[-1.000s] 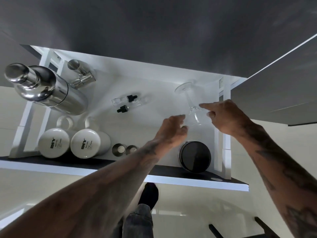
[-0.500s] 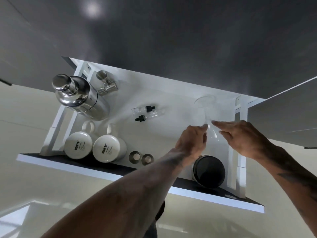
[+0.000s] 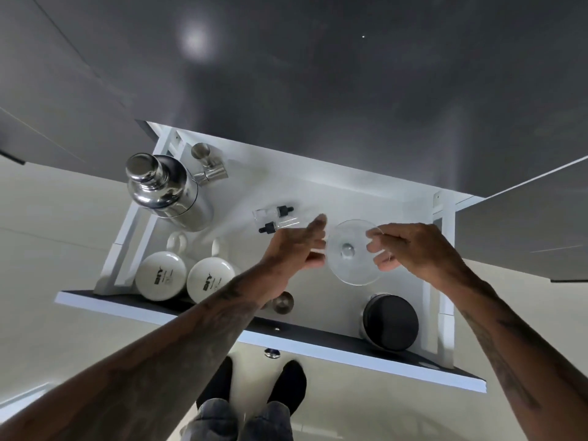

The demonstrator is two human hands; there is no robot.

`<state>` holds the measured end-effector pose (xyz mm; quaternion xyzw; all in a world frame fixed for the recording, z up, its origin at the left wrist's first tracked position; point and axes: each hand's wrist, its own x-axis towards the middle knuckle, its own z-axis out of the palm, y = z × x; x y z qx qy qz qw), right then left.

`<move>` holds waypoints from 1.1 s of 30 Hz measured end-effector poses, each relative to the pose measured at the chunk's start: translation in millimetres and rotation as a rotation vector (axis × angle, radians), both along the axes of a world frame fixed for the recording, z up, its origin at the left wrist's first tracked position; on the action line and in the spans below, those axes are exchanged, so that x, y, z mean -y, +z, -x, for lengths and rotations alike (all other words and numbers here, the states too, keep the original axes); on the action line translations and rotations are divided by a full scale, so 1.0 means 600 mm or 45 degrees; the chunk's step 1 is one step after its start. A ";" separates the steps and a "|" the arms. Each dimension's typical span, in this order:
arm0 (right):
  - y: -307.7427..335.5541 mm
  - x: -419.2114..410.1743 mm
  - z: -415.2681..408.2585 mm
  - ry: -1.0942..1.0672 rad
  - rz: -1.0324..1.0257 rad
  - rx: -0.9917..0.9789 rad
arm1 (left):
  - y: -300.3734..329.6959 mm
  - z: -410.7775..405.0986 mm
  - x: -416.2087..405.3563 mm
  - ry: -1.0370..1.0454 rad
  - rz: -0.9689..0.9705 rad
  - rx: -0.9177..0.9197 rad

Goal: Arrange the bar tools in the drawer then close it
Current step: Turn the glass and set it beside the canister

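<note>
The white drawer (image 3: 334, 192) is pulled out below me. A clear stemmed glass (image 3: 351, 265) stands on end in its right half and shows as a round disc from above. My right hand (image 3: 413, 249) pinches the glass's right edge with fingers and thumb. My left hand (image 3: 292, 249) is at its left edge with fingers spread; I cannot tell if it touches. A steel shaker (image 3: 165, 192), a steel jigger (image 3: 208, 165), two dropper bottles (image 3: 276, 218), two white mugs (image 3: 160, 275) and a black-lidded jar (image 3: 390, 323) also sit in the drawer.
A small metal cup (image 3: 282, 302) sits by the drawer's front panel (image 3: 143, 308), partly under my left forearm. The dark countertop (image 3: 318, 90) overhangs the drawer's back. A grey cabinet front (image 3: 525, 224) is at right. My feet (image 3: 286, 386) are under the drawer front.
The glass lay on its side, held by both hands; now it stands on end, nearer the drawer's middle. My left hand's fingers have spread apart. The camera view has shifted.
</note>
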<state>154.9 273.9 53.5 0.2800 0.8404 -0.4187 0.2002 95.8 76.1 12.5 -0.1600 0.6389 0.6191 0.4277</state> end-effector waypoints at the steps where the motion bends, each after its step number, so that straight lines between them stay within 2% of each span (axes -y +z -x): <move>1: 0.020 0.007 -0.007 -0.072 0.047 -0.055 | -0.001 -0.002 0.005 0.056 0.031 0.176; 4: 0.096 0.040 -0.054 -0.216 0.093 -0.341 | 0.015 -0.001 0.014 0.080 -0.142 0.661; 6: 0.141 0.072 -0.098 -0.158 -0.018 -0.545 | 0.033 0.005 0.014 0.069 -0.416 0.725; 9: 0.159 0.103 -0.148 -0.005 -0.230 -0.748 | 0.081 0.018 0.009 0.083 -0.679 0.546; 13: 0.130 0.114 -0.172 -0.008 -0.288 -0.854 | 0.134 0.022 0.012 -0.072 -0.596 0.079; 16: 0.129 0.105 -0.173 0.033 -0.249 -0.705 | 0.151 0.015 0.017 -0.102 -0.551 -0.268; 18: 0.149 0.094 -0.164 -0.176 0.032 -0.484 | 0.155 0.007 0.014 -0.056 -0.576 -0.367; 20: 0.171 0.089 -0.138 -0.434 0.357 -0.327 | 0.156 -0.005 0.004 -0.099 -0.486 -0.585; 22: 0.181 0.088 -0.107 -0.522 0.494 -0.317 | 0.145 -0.022 -0.005 -0.238 -0.346 -0.915; 24: 0.179 0.093 -0.083 -0.550 0.523 -0.308 | 0.132 -0.041 -0.009 -0.299 -0.285 -1.102; 26: 0.162 0.097 -0.074 -0.631 0.506 -0.296 | 0.119 -0.057 -0.010 -0.261 -0.266 -1.146; 29: 0.126 0.100 -0.085 -0.790 0.588 -0.271 | 0.099 -0.073 -0.008 -0.303 -0.062 -1.177; 31: 0.101 0.103 -0.099 -0.873 0.668 -0.225 | 0.093 -0.078 0.001 -0.409 0.052 -0.998; 33: 0.076 0.106 -0.110 -0.914 0.712 -0.201 | 0.086 -0.079 0.019 -0.411 0.020 -0.684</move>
